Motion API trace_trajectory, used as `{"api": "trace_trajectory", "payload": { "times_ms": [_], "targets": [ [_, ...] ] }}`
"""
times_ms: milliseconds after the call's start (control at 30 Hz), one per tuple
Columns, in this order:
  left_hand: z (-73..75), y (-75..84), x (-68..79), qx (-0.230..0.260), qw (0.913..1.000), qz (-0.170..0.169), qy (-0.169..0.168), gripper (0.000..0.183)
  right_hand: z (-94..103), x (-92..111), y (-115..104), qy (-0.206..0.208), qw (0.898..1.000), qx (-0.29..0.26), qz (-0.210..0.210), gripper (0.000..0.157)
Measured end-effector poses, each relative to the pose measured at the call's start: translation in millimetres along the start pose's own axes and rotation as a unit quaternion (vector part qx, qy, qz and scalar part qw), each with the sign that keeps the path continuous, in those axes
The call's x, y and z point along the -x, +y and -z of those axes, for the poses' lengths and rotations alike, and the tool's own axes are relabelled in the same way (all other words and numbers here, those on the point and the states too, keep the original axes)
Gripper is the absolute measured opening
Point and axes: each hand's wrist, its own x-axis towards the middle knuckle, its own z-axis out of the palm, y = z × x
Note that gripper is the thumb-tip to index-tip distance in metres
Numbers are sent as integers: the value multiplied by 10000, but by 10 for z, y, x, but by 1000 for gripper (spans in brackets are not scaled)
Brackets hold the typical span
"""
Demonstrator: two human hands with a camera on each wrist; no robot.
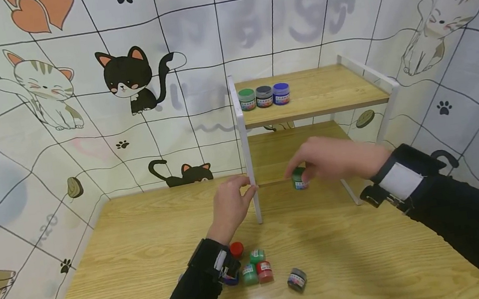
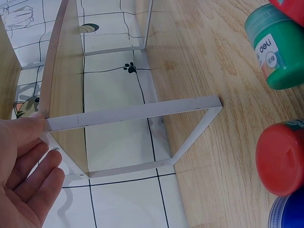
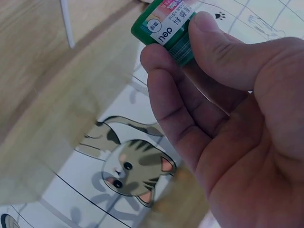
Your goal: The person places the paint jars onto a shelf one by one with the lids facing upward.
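Note:
My right hand (image 1: 329,158) pinches a green paint jar (image 1: 300,182) in front of the lower board of a small two-tier shelf (image 1: 327,88). In the right wrist view the thumb and fingertips grip this jar (image 3: 166,28) at its lid end. My left hand (image 1: 231,206) holds the shelf's white left upright (image 2: 137,112) between thumb and index finger, the other fingers loosely bent. On the top board stand a green jar (image 1: 247,100), a dark grey jar (image 1: 264,96) and a blue jar (image 1: 281,94) in a row at the left.
Several more jars are on the wooden table (image 1: 143,243) near my left wrist: red (image 1: 264,271), green (image 1: 250,274) and blue (image 1: 231,280), the last partly hidden by the wrist. A dark grey jar (image 1: 297,280) lies tilted to their right. A cat-patterned wall covering (image 1: 205,98) stands behind.

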Motion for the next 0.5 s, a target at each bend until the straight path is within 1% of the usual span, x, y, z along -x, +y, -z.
{"api": "trace_trajectory", "payload": {
  "times_ms": [167, 367, 500],
  "targets": [
    [1, -5, -1, -7, 10000, 39, -36, 20, 165, 27, -73, 158, 9998, 101, -113, 27],
    [1, -4, 0, -5, 10000, -34, 15, 20, 393, 82, -155, 154, 9995, 197, -206, 26],
    [6, -1, -2, 58, 10000, 23, -45, 20, 543, 85, -198, 192, 9988, 357, -279, 26]
  ]
}}
